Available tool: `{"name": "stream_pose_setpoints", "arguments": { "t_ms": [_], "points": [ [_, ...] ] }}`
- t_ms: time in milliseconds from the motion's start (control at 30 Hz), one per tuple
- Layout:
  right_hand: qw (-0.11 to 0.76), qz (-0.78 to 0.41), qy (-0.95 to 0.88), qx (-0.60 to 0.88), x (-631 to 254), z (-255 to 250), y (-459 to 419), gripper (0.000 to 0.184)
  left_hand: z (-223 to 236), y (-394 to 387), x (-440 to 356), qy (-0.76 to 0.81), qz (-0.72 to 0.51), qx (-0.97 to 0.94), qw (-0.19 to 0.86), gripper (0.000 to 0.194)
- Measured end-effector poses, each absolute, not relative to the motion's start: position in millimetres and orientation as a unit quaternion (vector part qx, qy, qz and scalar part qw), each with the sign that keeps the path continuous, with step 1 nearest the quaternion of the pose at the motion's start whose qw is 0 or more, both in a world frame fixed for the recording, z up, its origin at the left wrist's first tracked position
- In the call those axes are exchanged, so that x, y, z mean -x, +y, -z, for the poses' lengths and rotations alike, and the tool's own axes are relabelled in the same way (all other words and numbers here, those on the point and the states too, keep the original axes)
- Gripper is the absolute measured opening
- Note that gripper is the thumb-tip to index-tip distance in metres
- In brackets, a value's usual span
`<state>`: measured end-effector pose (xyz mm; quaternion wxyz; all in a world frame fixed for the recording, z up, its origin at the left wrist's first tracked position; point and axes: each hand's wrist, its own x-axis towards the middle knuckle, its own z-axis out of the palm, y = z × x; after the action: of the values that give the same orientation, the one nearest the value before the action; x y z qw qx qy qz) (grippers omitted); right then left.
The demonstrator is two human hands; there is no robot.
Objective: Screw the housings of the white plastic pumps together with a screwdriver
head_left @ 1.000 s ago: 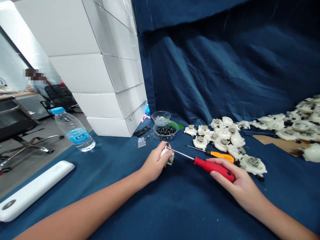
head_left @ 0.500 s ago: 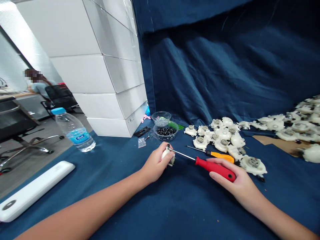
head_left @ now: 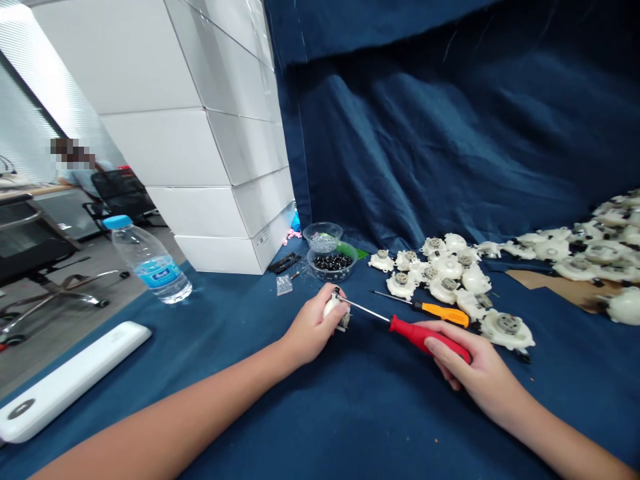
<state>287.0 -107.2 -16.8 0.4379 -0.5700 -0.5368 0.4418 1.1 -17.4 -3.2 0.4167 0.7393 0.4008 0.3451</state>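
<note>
Left hand (head_left: pixel 311 328) cups housing (head_left: pixel 331 308), right hand (head_left: pixel 463 360) grips screwdriver (head_left: pixel 413 333).

left hand (head_left: pixel 311 328) curled (bare), right hand (head_left: pixel 465 360) too

Stacked white cartons (head_left: pixel 190 147), navy cloth backdrop (head_left: pixel 430 140), black office chair (head_left: pixel 120 190)
</note>
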Motion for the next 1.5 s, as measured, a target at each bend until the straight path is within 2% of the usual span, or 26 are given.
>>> {"name": "stream_pose_setpoints", "arguments": {
  "t_ms": [600,967,1267,1500],
  "points": [
    [0.409,-0.399,-0.585,0.576,-288.9,13.7,-109.3,0.051,3.9,-14.6,-0.6,0.397,-0.335,-0.745,0.419,0.026],
    [0.373,-0.313,-0.650,0.584,-294.0,9.0,-110.1,0.049,3.3,-14.6,-0.6,0.395,-0.341,-0.732,0.437,0.023],
    [0.386,-0.264,-0.671,0.575,-293.0,9.3,-111.5,0.040,3.9,-14.2,-1.2,0.388,-0.351,-0.721,0.454,0.021],
    [0.377,-0.227,-0.691,0.573,-293.6,7.9,-112.8,0.040,3.3,-14.4,-1.1,0.388,-0.352,-0.722,0.452,0.020]
  ]
}}
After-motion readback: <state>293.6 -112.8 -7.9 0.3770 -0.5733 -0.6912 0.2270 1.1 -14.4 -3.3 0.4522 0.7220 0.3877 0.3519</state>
